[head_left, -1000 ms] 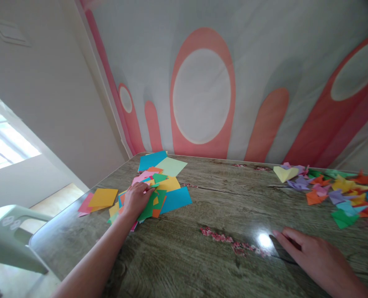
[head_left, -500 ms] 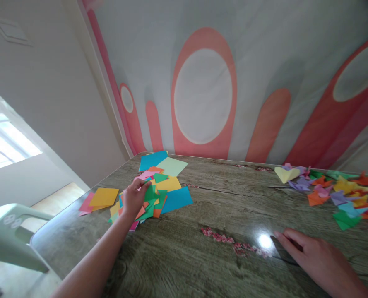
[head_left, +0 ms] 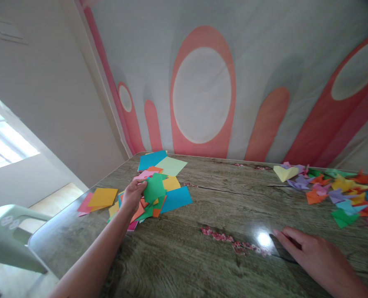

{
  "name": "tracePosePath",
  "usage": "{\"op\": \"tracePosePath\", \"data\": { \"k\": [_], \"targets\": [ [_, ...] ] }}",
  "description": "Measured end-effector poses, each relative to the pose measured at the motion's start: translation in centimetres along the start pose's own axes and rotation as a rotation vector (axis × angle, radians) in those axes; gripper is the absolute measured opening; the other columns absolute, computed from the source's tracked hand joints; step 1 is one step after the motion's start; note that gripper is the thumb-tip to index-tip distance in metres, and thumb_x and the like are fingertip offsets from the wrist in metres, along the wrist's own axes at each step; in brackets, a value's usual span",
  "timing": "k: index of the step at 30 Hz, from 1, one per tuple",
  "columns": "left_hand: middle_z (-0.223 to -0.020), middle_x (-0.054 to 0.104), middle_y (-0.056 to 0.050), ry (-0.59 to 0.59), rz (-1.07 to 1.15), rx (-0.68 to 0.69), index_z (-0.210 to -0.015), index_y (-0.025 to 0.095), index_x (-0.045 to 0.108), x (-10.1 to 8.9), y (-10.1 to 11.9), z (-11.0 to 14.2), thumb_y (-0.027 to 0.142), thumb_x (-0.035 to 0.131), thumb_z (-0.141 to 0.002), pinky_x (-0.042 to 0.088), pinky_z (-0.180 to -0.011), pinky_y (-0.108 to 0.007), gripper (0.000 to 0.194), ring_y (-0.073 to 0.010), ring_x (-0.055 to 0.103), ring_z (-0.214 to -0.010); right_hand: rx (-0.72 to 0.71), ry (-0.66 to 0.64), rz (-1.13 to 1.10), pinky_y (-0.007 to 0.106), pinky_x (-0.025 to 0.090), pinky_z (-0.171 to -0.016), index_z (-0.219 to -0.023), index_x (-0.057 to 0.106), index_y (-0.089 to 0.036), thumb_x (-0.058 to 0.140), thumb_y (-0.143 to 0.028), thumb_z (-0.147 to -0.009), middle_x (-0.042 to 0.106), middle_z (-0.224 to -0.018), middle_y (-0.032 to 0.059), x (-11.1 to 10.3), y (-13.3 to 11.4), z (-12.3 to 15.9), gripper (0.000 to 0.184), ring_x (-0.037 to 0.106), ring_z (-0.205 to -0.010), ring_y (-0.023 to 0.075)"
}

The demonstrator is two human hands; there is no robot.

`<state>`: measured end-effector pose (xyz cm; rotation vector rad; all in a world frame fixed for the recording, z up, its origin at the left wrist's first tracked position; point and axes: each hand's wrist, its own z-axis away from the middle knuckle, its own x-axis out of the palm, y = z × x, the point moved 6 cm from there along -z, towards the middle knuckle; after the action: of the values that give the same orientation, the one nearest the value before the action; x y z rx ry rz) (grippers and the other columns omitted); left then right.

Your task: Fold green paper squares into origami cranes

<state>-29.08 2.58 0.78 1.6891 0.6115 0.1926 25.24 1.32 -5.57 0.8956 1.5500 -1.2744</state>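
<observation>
Green sheet (head_left: 154,188) is at left hand's (head_left: 132,195) fingertips, over the loose paper pile (head_left: 137,212); can't tell if its lower edge touches. Left grip: pinched on the sheet's left edge, thumb and fingers. Handling, my read: near weightless, thin, bends and creases easily, may slide on sheets beneath. Edge or corner hold, light pressure; check for doubles. Blue sheet (head_left: 178,200) sits at the pile's right side, should handle the same. Right grip: right hand (head_left: 314,252) low over the worktop (head_left: 233,211), fingers loosely curled, nothing visible in it; can't tell if it's fully closed. Folded paper pieces (head_left: 347,207) lie beyond it, far right; probably crush easily. Text: no brand or lettering readable on the paper. Pale green stool (head_left: 22,240) has small marks, illegible.
</observation>
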Motion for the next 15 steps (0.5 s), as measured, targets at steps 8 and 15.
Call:
{"op": "tracePosePath", "data": {
  "k": [8, 15],
  "targets": [
    [-0.065, 0.061, 0.001, -0.069, 0.099, -0.076, -0.113, 0.013, 0.058, 1.0, 0.3, 0.5, 0.047, 0.083, -0.058, 0.045, -0.055, -0.023, 0.069, -0.0132, 0.057, -0.057, 0.042, -0.043, 0.032, 0.026, 0.032, -0.047, -0.069, 0.060, -0.028, 0.040, -0.063, -0.086, 0.065, -0.054, -0.0008, 0.4, 0.2, 0.0, 0.045, 0.066, -0.054, 0.0223],
    [-0.056, 0.049, 0.005, -0.193, 0.111, -0.139, -0.116, 0.013, 0.059, 4.0, 1.3, 1.8, 0.049, 0.080, -0.061, 0.035, -0.044, -0.020, 0.069, -0.0096, 0.046, -0.046, 0.020, 0.003, 0.024, 0.026, 0.032, -0.048, -0.067, 0.059, -0.027, 0.040, -0.060, -0.088, 0.065, -0.054, -0.0009, -0.2, -0.6, 0.2, 0.044, 0.065, -0.053, 0.0207]
  ]
}}
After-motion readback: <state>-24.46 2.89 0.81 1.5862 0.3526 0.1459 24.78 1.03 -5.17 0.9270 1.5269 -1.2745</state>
